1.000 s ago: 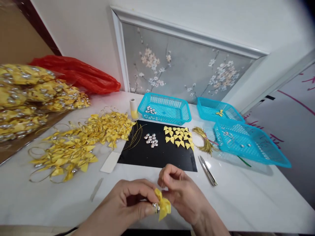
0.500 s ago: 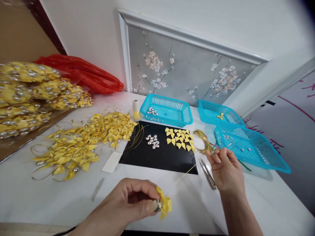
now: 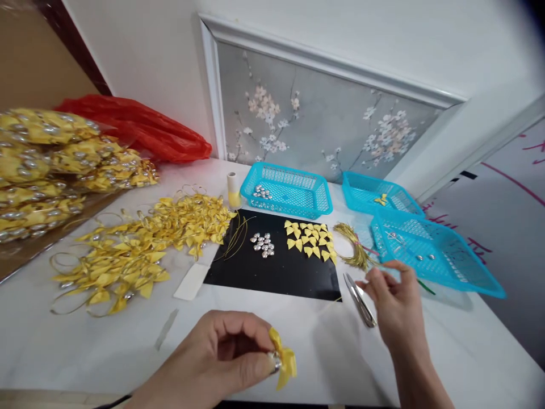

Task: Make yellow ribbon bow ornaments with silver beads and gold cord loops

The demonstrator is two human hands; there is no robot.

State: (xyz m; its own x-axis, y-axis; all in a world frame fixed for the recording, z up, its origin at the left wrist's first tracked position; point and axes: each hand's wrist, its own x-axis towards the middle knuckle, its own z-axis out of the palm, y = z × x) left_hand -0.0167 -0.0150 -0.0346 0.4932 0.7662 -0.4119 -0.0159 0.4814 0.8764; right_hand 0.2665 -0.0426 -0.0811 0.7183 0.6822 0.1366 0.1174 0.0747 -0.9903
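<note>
Now our right hand [image 3: 395,301] is out at the right, beside the metal tool [image 3: 358,298] and near the coil of gold cord [image 3: 352,245]; a second ago it was next to the bow [image 3: 288,364], close to our left hand [image 3: 230,359]. Its fingers bend in toward the thumb, and we cannot tell whether they hold anything. Our left hand has stayed low in the middle, above the near part of the glossy white worktop [image 3: 293,335], pinching the bow and its silver beading [image 3: 276,361] between thumb and fingers. The bow is smooth yellow ribbon, its loops and tails poking out to the right. Beyond it, a flat black mat [image 3: 272,278] carries rounded, mirror-bright beads [image 3: 263,245] and a group of small bows [image 3: 310,241] with pointed tails. At our left lies a tangled, ribbony heap [image 3: 123,261]; latticed blue plastic baskets [image 3: 293,211] stand at the back and right.
</note>
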